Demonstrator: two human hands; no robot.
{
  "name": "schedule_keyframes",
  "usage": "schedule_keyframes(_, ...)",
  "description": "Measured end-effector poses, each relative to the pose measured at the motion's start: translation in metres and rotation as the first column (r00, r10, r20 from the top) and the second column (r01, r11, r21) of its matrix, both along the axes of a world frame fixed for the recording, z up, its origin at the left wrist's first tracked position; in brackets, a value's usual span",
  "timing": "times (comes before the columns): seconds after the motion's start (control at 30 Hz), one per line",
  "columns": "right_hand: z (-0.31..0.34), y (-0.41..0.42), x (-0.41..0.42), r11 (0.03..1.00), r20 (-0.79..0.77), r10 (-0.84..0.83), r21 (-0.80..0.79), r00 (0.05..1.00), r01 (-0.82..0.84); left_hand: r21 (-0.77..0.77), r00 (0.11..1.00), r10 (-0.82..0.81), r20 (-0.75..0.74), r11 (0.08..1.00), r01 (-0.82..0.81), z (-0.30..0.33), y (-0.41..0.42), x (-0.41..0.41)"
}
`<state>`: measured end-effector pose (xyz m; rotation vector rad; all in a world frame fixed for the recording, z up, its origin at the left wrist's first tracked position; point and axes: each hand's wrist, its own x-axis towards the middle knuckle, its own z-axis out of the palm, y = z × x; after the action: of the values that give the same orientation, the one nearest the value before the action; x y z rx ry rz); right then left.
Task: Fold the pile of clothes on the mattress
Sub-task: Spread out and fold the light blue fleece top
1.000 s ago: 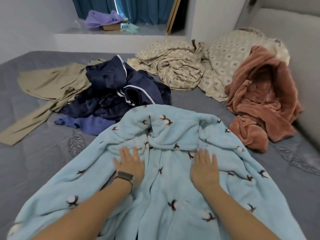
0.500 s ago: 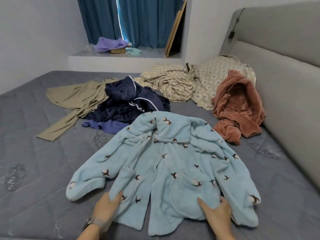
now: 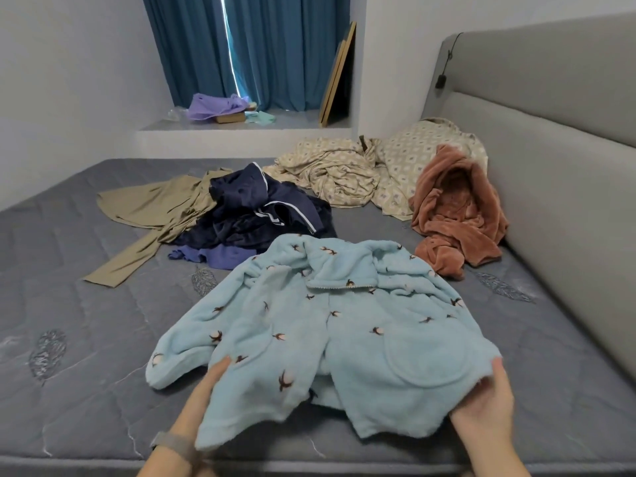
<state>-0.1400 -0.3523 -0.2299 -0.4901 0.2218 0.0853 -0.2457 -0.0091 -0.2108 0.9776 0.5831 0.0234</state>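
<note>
A light blue fleece jacket [image 3: 330,325] with small cotton-flower prints lies front-up on the grey mattress [image 3: 75,339], collar away from me. My left hand [image 3: 203,390] grips its lower left hem, mostly hidden under the fabric. My right hand [image 3: 485,404] holds the lower right corner, thumb on top, and the hem is lifted off the mattress. Behind the jacket lies a heap of navy clothes [image 3: 261,215] with a purple piece [image 3: 213,256] under it. An olive garment [image 3: 151,215] is spread out to the left.
A rust-brown fleece garment [image 3: 454,215] is bunched against the grey padded headboard [image 3: 550,173] on the right. A cream patterned sheet and pillow [image 3: 347,170] lie at the far end. A window ledge [image 3: 241,127] with curtains and small items lies beyond the mattress.
My hands slid from the jacket's chest down to its bottom hem and took hold of both lower corners, lifting them. The view pulled back and up.
</note>
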Motion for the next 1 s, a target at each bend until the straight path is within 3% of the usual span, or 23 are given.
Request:
schedule_keyframes(0.07, -0.005, -0.004, 0.002, 0.984, -0.173, -0.045, -0.177, 0.984, 0.014, 0.138, 0.994, -0.092, -0.06, 0.985, 0.1, -0.015, 0.004, 0.0)
schedule_keyframes(0.13, -0.006, 0.005, -0.005, 0.965, -0.205, -0.005, -0.259, 0.979, -0.049, 0.268, 0.976, -0.135, -0.171, 0.947, 0.178, -0.024, 0.002, -0.001)
schedule_keyframes(0.27, -0.01, 0.009, -0.007, 0.909, -0.29, 0.046, -0.384, 0.956, -0.16, 0.31, 0.941, -0.236, -0.243, 0.9, 0.306, -0.037, -0.011, -0.002)
schedule_keyframes(0.37, -0.016, 0.01, -0.02, 0.772, -0.303, 0.1, -0.577, 0.948, -0.266, 0.513, 0.966, -0.125, -0.228, 0.827, 0.228, -0.047, -0.013, -0.006)
schedule_keyframes(0.43, -0.015, 0.007, -0.031, 0.699, -0.28, 0.044, -0.677, 0.959, -0.23, 0.595, 0.985, -0.079, -0.152, 0.788, 0.155, -0.043, -0.013, -0.007)
schedule_keyframes(0.47, -0.016, 0.004, -0.036, 0.706, -0.246, 0.003, -0.686, 0.969, -0.176, 0.589, 0.995, -0.058, -0.076, 0.803, 0.092, -0.04, -0.014, -0.007)
schedule_keyframes(0.53, -0.011, -0.002, -0.045, 0.822, -0.169, -0.059, -0.568, 0.984, -0.048, 0.444, 0.992, -0.034, 0.122, 0.896, -0.024, -0.035, -0.016, -0.008)
schedule_keyframes(0.6, -0.003, -0.008, -0.051, 0.918, -0.132, -0.052, -0.396, 0.99, -0.005, 0.214, 0.972, -0.042, 0.23, 0.977, -0.008, -0.032, -0.018, -0.01)
schedule_keyframes(0.63, 0.0, -0.011, -0.052, 0.937, -0.125, -0.019, -0.349, 0.992, -0.026, 0.19, 0.96, -0.086, 0.266, 0.981, 0.035, -0.033, -0.018, -0.011)
schedule_keyframes(0.7, 0.001, -0.015, -0.052, 0.919, -0.107, 0.084, -0.376, 0.991, -0.118, 0.441, 0.935, -0.276, 0.225, 0.884, 0.155, -0.038, -0.02, -0.012)
schedule_keyframes(0.77, -0.003, -0.015, -0.05, 0.807, -0.098, 0.161, -0.56, 0.982, -0.189, 0.663, 0.915, -0.397, 0.074, 0.705, 0.253, -0.045, -0.026, -0.01)
schedule_keyframes(0.83, -0.013, -0.014, -0.049, 0.608, -0.014, 0.209, -0.781, 0.978, -0.141, 0.76, 0.908, -0.419, -0.014, 0.586, 0.282, -0.049, -0.034, -0.008)
schedule_keyframes(0.9, -0.022, -0.013, -0.051, 0.368, 0.099, 0.292, -0.93, 0.951, -0.016, 0.85, 0.899, -0.431, -0.074, 0.444, 0.283, -0.058, -0.036, -0.008)
schedule_keyframes(1.0, -0.033, -0.011, -0.054, -0.055, 0.093, 0.367, -0.991, 0.926, 0.122, 0.921, 0.855, -0.49, -0.168, 0.231, 0.313, -0.071, -0.035, -0.011)
